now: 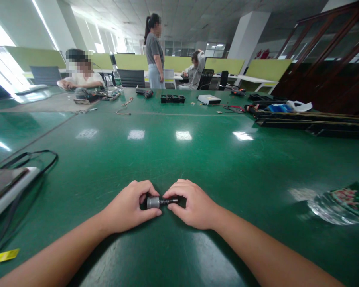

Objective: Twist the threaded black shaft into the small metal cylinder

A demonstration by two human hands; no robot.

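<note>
On the green tabletop in front of me lies a small metal part with a grey cylinder at its left end. A thin dark shaft with a spring around it sticks out to the right. My left hand curls its thumb and fingers around the cylinder. My right hand holds the spring end, its fingertips and thumb on either side of the shaft. Both hands rest low, near the table surface. The fingers hide part of the cylinder's left end.
Left stands a white device with a black cable; a plastic bottle lies right. Across the table are a power drill, a black bracket, a white box and long black bars. Several people are beyond.
</note>
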